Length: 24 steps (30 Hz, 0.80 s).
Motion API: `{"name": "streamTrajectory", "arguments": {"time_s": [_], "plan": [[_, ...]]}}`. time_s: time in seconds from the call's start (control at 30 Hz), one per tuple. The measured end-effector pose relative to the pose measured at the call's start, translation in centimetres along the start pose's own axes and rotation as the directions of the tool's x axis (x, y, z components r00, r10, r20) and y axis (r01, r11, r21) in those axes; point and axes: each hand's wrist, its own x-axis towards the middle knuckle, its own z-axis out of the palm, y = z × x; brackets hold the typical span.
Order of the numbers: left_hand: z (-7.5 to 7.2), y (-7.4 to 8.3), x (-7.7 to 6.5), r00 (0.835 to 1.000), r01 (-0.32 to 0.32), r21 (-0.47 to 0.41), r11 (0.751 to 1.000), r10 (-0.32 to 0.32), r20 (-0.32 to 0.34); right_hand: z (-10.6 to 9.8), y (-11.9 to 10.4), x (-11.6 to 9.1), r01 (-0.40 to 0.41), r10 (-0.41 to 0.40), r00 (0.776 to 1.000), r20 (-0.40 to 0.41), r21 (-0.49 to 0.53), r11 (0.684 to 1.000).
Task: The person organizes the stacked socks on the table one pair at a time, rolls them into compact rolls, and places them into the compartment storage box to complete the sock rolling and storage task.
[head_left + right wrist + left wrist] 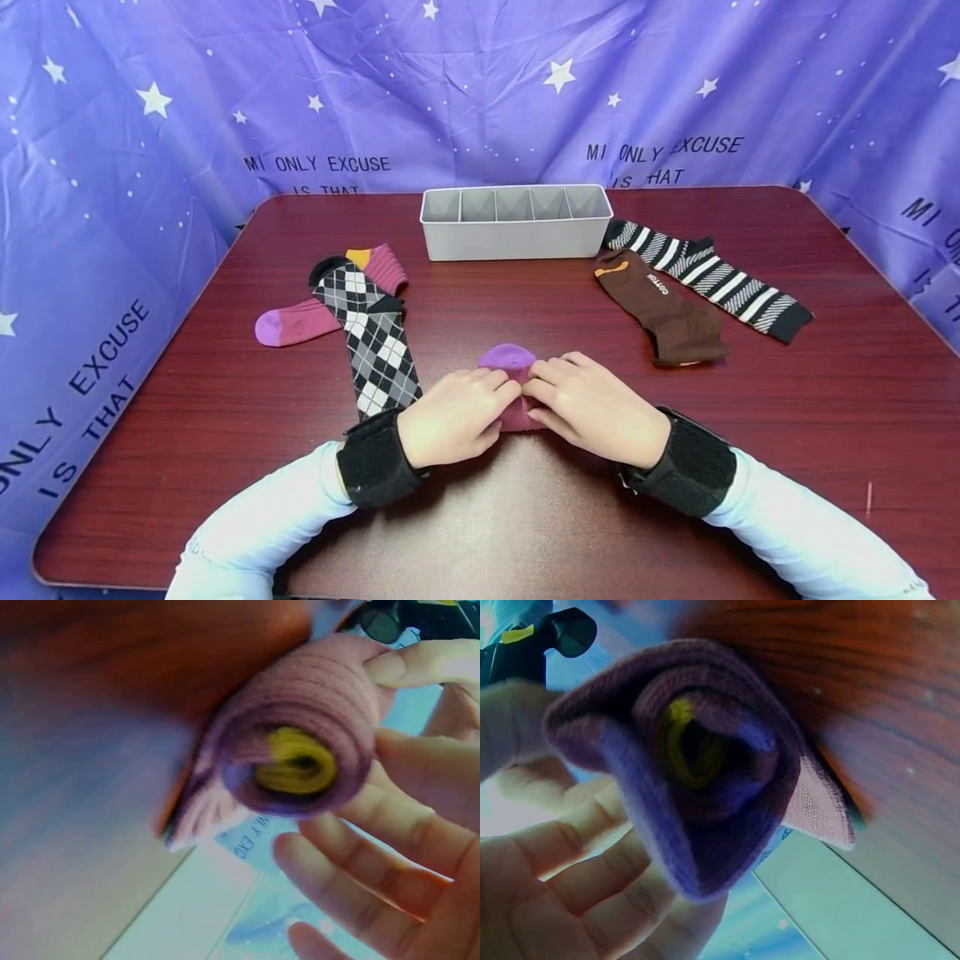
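Note:
At the near middle of the table, both hands hold a pink sock with a purple end, partly rolled up. The left hand grips its left side with bent fingers; the right hand grips the right side. In the left wrist view the rolled sock shows its spiral end, with purple and yellow layers inside. From the right wrist, the other end of the roll shows a yellow core, with the thumb and fingers around it. A flatter flap of the sock lies beyond the roll on the table.
Left of the hands, a black-and-white argyle sock lies across another pink sock. A grey divided box stands at the back. To the right lie a brown sock and a black-and-white striped sock.

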Motion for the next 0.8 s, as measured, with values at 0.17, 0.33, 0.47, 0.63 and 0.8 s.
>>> {"name": "streamTrajectory", "arguments": {"time_s": [0.17, 0.33, 0.47, 0.63, 0.8], "plan": [[-0.2, -0.3, 0.2, 0.998, -0.003, -0.057, 0.998, 0.007, 0.069, -0.4, -0.3, 0.0, 0.020, -0.020, 1.000, -0.007, 0.021, 1.000], [-0.4, -0.6, 0.2, 0.984, 0.026, -0.176, 0.984, 0.006, 0.179, -0.4, -0.8, -0.3, 0.038, -0.039, 0.998, 0.053, 0.020, 0.999], [-0.3, -0.6, 0.3, 0.973, 0.058, -0.232, 0.971, -0.003, 0.233, -0.4, -1.1, -0.5, 0.052, -0.054, 0.996, 0.069, 0.021, 0.998], [-0.4, -0.6, 0.3, 0.988, 0.056, -0.224, 0.973, -0.023, 0.150, -0.5, -1.2, -0.7, 0.052, -0.052, 0.996, 0.068, 0.011, 0.999], [-0.5, -0.4, 0.2, 0.999, -0.001, -0.103, 0.995, -0.004, -0.054, -0.4, -1.0, -0.6, 0.020, -0.019, 0.993, 0.120, -0.004, 1.000]]}}
